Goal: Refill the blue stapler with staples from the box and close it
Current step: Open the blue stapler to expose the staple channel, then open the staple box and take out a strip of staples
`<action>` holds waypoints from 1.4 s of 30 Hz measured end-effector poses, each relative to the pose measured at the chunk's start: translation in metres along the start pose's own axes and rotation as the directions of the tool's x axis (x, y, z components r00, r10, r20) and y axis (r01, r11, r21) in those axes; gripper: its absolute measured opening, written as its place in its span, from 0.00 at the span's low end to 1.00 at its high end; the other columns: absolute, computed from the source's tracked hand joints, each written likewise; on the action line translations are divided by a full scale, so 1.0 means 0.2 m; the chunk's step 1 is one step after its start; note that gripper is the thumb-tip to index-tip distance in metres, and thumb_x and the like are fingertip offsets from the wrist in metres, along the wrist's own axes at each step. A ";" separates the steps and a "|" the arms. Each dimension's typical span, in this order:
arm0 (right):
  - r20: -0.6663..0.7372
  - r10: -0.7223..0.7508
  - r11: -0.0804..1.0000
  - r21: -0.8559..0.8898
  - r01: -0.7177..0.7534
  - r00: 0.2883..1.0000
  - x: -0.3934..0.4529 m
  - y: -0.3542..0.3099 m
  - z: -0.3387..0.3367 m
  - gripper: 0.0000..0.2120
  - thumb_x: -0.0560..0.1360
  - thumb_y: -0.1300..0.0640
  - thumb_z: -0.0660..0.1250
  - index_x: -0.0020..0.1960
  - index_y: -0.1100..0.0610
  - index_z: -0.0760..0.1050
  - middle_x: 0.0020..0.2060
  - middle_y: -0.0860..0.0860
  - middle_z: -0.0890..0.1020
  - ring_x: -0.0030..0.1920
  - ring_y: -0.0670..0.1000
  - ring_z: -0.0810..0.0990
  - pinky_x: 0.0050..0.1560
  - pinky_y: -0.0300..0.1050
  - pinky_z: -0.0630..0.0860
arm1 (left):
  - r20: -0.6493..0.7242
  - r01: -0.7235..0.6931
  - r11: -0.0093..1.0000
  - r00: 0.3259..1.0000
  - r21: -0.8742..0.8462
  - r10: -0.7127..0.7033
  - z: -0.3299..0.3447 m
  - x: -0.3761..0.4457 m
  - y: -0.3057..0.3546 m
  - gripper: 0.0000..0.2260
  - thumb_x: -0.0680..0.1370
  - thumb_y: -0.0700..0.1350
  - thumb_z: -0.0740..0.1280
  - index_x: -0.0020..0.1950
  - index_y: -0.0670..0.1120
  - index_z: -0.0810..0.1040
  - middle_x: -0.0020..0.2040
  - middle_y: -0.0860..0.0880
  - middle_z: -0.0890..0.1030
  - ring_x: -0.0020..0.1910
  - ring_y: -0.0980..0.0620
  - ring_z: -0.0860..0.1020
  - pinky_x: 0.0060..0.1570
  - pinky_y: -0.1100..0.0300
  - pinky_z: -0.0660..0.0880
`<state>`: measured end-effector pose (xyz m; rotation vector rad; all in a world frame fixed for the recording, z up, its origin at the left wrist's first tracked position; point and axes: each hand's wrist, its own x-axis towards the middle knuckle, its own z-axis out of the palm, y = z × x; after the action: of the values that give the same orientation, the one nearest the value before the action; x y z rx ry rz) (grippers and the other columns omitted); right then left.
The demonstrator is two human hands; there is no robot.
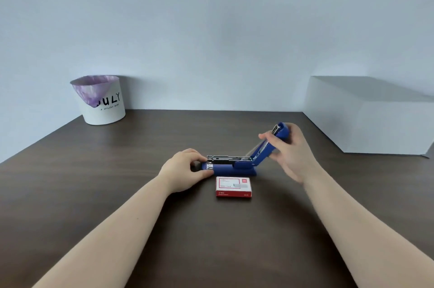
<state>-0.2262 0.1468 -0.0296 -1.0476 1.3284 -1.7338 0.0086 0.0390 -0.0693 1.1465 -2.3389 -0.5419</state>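
The blue stapler (237, 166) lies on the dark wooden table, its base flat and its metal staple channel exposed. Its blue top arm is swung up and back to the right. My left hand (185, 170) grips the front end of the stapler's base. My right hand (290, 149) holds the raised top arm near its tip. A closed red and white staple box (233, 186) lies flat just in front of the stapler, touched by neither hand.
A white bin (103, 102) with a purple liner stands at the table's back left corner. A large white box (368, 116) sits at the back right. The dark table (117, 193) ends at a pale wall behind.
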 end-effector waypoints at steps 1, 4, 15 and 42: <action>-0.003 0.025 0.999 0.020 -0.025 1.000 -0.01 0.01 -0.04 0.11 0.75 0.65 0.66 0.53 0.56 0.68 0.52 0.61 0.79 0.55 0.56 0.80 0.55 0.58 0.79 | 0.006 0.005 1.000 1.000 -0.003 -0.005 0.00 0.00 0.00 0.15 0.69 0.56 0.72 0.52 0.51 0.80 0.49 0.59 0.76 0.46 0.56 0.75 0.53 0.56 0.75; 0.011 0.087 0.986 -0.145 -0.085 0.996 -0.03 0.04 -0.16 0.12 0.72 0.62 0.69 0.54 0.57 0.74 0.54 0.62 0.78 0.54 0.57 0.81 0.54 0.53 0.79 | 0.007 0.030 0.999 1.000 -0.030 -0.030 -0.01 0.00 -0.01 0.14 0.69 0.54 0.73 0.51 0.51 0.80 0.49 0.57 0.76 0.45 0.55 0.75 0.54 0.56 0.75; 0.195 0.065 0.661 -0.743 0.104 0.979 -0.03 0.06 -0.19 0.11 0.66 0.53 0.76 0.47 0.45 0.81 0.46 0.41 0.83 0.47 0.40 0.80 0.46 0.31 0.71 | -0.014 -0.008 0.995 1.000 -0.102 0.007 -0.03 -0.05 0.01 0.25 0.67 0.58 0.72 0.63 0.56 0.73 0.53 0.56 0.74 0.54 0.54 0.74 0.56 0.58 0.72; 0.112 0.038 0.928 -0.373 0.007 0.993 -0.10 -0.04 0.04 0.11 0.76 0.49 0.64 0.52 0.54 0.78 0.38 0.52 0.82 0.32 0.49 0.75 0.31 0.40 0.71 | 0.000 -0.097 0.980 0.995 -0.174 0.098 -0.05 0.00 0.35 0.19 0.65 0.54 0.76 0.55 0.53 0.79 0.47 0.58 0.82 0.41 0.59 0.78 0.41 0.67 0.74</action>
<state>-0.2114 0.1636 -0.0240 -1.3218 1.6244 -1.4108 -0.0286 0.0772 -0.0237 0.9464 -2.2898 -0.7008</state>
